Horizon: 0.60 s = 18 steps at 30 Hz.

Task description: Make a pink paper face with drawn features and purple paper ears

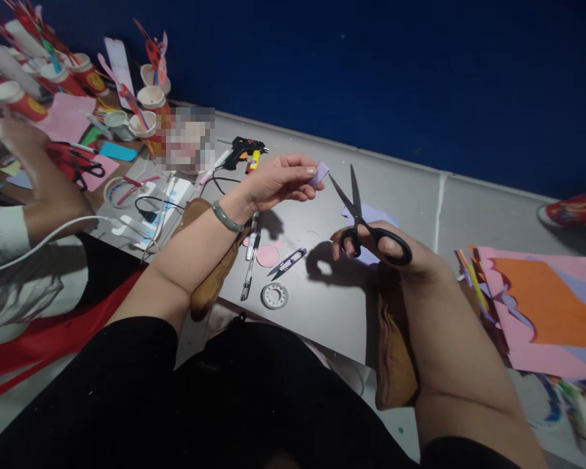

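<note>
Between the thumb and fingers of my left hand (286, 179) is a small folded piece of lilac paper (321, 173). My right hand (390, 242) has its fingers through the handles of black scissors (355, 212), whose blades stand apart and point toward the lilac piece without touching it. Under the right hand lies a larger lilac sheet (378, 215), partly covered. On the table below my hands are a pink paper circle (267, 256), thread snips (289, 262), a roll of tape (274, 296) and a pen (248, 277).
A black glue gun (244, 151) and a yellow glue stick (254, 160) lie beyond my left hand. Stacked pink and orange sheets (551, 299) are at right, with a red cup (576, 208) behind. At left, another person's arm (49, 176) is near several craft-filled cups (17, 99).
</note>
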Each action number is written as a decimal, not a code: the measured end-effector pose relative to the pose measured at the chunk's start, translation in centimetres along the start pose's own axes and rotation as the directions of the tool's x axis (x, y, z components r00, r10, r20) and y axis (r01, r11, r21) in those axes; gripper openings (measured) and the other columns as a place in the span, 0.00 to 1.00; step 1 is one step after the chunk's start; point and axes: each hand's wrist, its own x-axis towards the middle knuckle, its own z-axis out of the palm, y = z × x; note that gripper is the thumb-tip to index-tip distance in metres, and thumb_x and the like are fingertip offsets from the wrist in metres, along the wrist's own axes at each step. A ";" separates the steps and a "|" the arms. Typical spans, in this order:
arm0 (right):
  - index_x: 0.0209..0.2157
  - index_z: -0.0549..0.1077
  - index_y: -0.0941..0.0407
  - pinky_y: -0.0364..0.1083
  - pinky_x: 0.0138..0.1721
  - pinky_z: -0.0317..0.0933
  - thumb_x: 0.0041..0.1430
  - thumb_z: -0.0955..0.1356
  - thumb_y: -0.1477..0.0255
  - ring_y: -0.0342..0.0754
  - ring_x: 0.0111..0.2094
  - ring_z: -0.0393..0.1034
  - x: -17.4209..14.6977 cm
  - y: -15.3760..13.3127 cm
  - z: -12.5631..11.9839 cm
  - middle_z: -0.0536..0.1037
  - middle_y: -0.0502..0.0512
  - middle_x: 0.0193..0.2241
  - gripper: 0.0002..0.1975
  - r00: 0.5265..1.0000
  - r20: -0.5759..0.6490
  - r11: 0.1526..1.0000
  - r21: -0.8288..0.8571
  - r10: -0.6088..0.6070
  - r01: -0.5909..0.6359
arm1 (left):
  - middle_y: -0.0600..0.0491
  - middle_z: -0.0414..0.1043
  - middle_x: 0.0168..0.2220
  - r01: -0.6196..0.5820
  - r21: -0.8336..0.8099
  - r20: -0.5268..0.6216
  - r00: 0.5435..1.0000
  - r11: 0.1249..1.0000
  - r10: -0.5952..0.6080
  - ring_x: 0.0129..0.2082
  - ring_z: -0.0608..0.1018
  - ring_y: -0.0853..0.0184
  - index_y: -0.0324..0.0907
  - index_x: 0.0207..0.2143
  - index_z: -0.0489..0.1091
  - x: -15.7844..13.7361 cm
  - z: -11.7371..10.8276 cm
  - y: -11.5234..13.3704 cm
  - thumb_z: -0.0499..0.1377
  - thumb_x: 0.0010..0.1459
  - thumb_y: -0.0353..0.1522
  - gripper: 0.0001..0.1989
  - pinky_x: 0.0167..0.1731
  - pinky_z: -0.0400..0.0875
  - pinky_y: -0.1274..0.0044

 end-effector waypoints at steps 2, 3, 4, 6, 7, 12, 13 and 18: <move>0.37 0.80 0.54 0.50 0.44 0.67 0.74 0.68 0.37 0.52 0.41 0.80 0.0 0.1 0.0 0.86 0.58 0.37 0.33 1.000 0.002 1.000 0.003 0.005 -0.005 | 0.51 0.87 0.41 -0.009 0.001 0.005 1.000 1.000 0.009 0.36 0.91 0.74 0.36 0.49 0.77 0.1 -0.1 -0.1 0.65 0.75 0.35 0.10 0.37 0.84 0.86; 0.37 0.80 0.54 0.50 0.45 0.66 0.73 0.68 0.37 0.52 0.42 0.80 -0.1 0.1 0.0 0.86 0.58 0.37 0.33 1.000 0.005 1.000 0.001 0.005 -0.005 | 0.51 0.87 0.41 -0.015 0.004 0.008 1.000 1.000 0.015 0.36 0.91 0.74 0.36 0.50 0.77 0.1 -0.1 -0.2 0.66 0.75 0.36 0.10 0.37 0.84 0.86; 0.37 0.80 0.54 0.50 0.45 0.66 0.73 0.68 0.37 0.52 0.42 0.79 -0.1 0.1 0.0 0.86 0.58 0.38 0.33 1.000 0.006 1.000 -0.004 0.007 -0.007 | 0.51 0.87 0.41 -0.020 0.006 0.012 1.000 1.000 0.020 0.36 0.91 0.73 0.37 0.49 0.77 0.2 -0.2 -0.4 0.66 0.75 0.36 0.11 0.37 0.84 0.86; 0.38 0.80 0.55 0.51 0.45 0.66 0.72 0.68 0.36 0.53 0.42 0.79 -0.2 0.1 -0.1 0.85 0.58 0.38 0.34 1.000 0.005 1.000 -0.017 0.012 -0.012 | 0.51 0.87 0.40 -0.029 0.005 0.022 0.999 1.000 0.029 0.36 0.91 0.73 0.37 0.49 0.77 0.3 -0.3 -0.5 0.67 0.74 0.37 0.12 0.36 0.83 0.86; 0.38 0.80 0.54 0.51 0.45 0.66 0.72 0.68 0.35 0.53 0.42 0.79 -0.2 0.1 -0.1 0.85 0.58 0.37 0.34 1.000 0.005 1.000 -0.022 0.010 -0.010 | 0.52 0.87 0.40 -0.032 0.001 0.025 0.999 0.999 0.032 0.36 0.91 0.73 0.37 0.49 0.77 0.4 -0.3 -0.6 0.67 0.74 0.38 0.12 0.36 0.83 0.86; 0.37 0.80 0.54 0.50 0.45 0.67 0.72 0.67 0.34 0.53 0.43 0.80 -0.1 0.0 -0.3 0.85 0.58 0.35 0.35 1.000 0.013 0.999 -0.030 -0.010 0.010 | 0.52 0.88 0.39 -0.046 -0.011 0.030 0.998 0.999 0.046 0.33 0.90 0.75 0.37 0.47 0.77 0.4 -0.4 -0.7 0.67 0.74 0.37 0.10 0.35 0.83 0.86; 0.37 0.80 0.54 0.50 0.45 0.67 0.72 0.68 0.34 0.53 0.43 0.80 -0.1 0.0 -0.3 0.85 0.58 0.36 0.35 1.000 0.013 0.999 -0.032 -0.003 0.003 | 0.52 0.88 0.39 -0.048 -0.009 0.034 0.998 0.999 0.048 0.34 0.90 0.75 0.37 0.47 0.77 0.5 -0.4 -0.7 0.67 0.74 0.37 0.11 0.35 0.83 0.86; 0.37 0.80 0.54 0.50 0.45 0.68 0.72 0.68 0.35 0.53 0.42 0.80 0.1 0.2 -0.3 0.85 0.58 0.36 0.35 1.000 0.010 0.999 -0.031 -0.013 0.013 | 0.52 0.88 0.40 -0.066 0.012 0.044 0.997 0.998 0.066 0.35 0.91 0.73 0.38 0.48 0.78 0.4 -0.6 -0.8 0.69 0.73 0.40 0.13 0.36 0.84 0.84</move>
